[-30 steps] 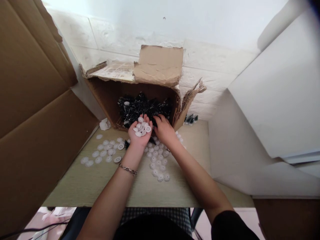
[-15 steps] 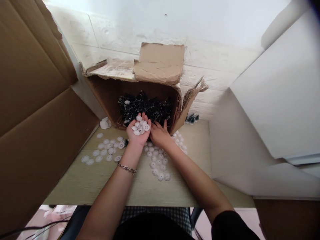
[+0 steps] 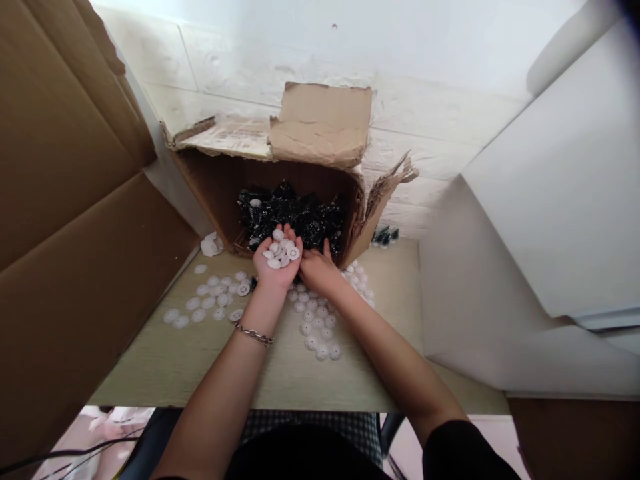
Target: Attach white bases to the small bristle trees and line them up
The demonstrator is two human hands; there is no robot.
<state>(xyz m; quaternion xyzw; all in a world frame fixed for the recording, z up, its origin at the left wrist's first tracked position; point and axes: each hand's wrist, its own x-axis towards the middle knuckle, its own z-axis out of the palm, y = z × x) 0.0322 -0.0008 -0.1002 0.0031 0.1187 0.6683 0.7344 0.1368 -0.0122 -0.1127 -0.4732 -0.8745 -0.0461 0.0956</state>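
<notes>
My left hand is cupped palm up and holds a small heap of white round discs, just in front of a torn cardboard box lying on its side. The box is full of small black parts. My right hand rests palm down beside the left hand at the box's mouth, fingers pointing toward the black parts; I cannot see whether they hold anything. More white discs lie on the table under and near both hands.
A second patch of white discs lies on the wooden table to the left. A big brown cardboard sheet walls off the left side. White panels stand at the right. A few black parts sit behind the box.
My right hand has drawn back from inside the box toward the left hand. The left hand has kept its heap of discs and barely shifted.
</notes>
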